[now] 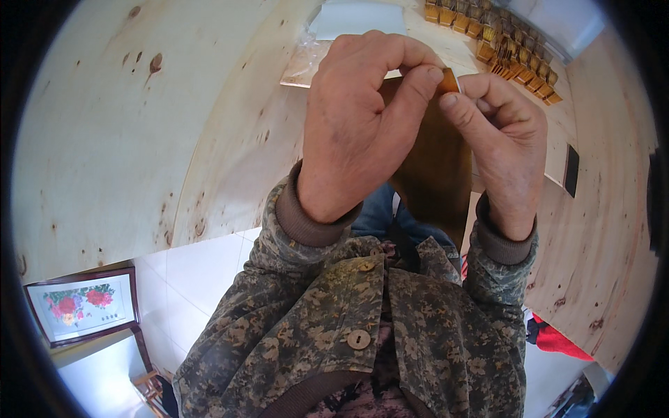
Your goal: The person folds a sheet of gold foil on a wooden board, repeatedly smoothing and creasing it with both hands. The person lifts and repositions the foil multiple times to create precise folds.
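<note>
In front of my chest, over the table's edge, both hands meet at a small amber-brown folded piece (447, 81) with a thin white edge on its right side. My left hand (359, 115) pinches it between thumb and forefinger. From the other side, my right hand (505, 132) has its thumb and curled fingers closed at the white edge. Behind and below the hands, a dark brown sheet (435, 164) hangs down toward my lap; its material is unclear, and my left hand covers part of it.
Several rows of similar amber pieces (516, 59) stand at the far right of the wooden table (125, 139). Clear plastic (306, 59) and a pale sheet (357, 21) lie at the back. A dark rectangular block (571, 171) is at right. A framed flower picture (83, 306) leans lower left.
</note>
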### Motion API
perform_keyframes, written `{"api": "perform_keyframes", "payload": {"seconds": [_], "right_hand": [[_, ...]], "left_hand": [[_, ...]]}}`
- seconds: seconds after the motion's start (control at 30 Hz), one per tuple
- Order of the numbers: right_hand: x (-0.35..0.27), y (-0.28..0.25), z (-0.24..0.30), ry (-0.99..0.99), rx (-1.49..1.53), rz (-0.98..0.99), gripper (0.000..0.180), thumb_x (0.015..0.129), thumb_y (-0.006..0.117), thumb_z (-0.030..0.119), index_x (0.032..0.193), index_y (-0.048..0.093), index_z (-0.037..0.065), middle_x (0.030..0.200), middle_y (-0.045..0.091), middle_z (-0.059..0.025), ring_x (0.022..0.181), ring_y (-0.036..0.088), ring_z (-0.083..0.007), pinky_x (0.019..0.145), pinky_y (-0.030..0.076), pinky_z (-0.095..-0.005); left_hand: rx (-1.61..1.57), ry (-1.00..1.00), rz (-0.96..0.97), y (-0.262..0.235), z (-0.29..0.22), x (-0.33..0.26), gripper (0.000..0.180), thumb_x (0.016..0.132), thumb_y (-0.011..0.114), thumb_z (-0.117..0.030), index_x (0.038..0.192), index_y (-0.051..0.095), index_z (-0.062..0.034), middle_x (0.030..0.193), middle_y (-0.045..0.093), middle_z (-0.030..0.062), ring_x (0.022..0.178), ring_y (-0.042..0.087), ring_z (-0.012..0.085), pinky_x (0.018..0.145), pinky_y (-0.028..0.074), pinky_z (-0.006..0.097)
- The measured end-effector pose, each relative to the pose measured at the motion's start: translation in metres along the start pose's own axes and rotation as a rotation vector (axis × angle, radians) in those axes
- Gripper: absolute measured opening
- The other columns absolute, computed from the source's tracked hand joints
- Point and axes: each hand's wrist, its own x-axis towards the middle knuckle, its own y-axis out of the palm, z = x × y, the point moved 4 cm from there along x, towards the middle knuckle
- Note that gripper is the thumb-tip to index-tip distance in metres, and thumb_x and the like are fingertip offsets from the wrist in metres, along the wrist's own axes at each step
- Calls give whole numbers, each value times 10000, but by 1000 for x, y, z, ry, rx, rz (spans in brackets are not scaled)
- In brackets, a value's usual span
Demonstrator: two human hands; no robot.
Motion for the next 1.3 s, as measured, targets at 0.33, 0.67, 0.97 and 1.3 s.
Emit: {"api": "perform_keyframes", "payload": {"seconds": [0.33,0.67,0.97,1.3], "right_hand": [[0,-4,1,34,-92,87,97,927,669,1,1022,669,-16,897,672,25,804,587,-26,740,457,-169],[0,-5,-6,15,15,41,62,901,702,26,913,688,-33,783,679,11,693,562,-13,616,426,-172],[2,-5,-9,30,85,84,65,911,704,27,943,689,-28,792,673,17,685,554,-11,618,419,-156],[1,-5,-11,37,66,74,53,905,709,23,910,680,-22,761,648,32,662,524,-1,594,393,-150]], "left_hand": [[-172,-159,-46,0,2,-3,38,857,684,-37,894,689,-40,843,668,83,820,587,262,703,514,338],[-135,-125,0,1,5,-4,155,965,661,-132,1016,687,12,897,691,32,824,617,78,721,512,222],[-41,-81,16,-2,3,-5,154,954,674,-119,1022,697,17,914,698,41,822,631,85,728,531,227],[-34,-45,27,-2,3,-5,146,939,690,-94,1026,699,22,972,684,64,866,646,107,756,551,241]]}}
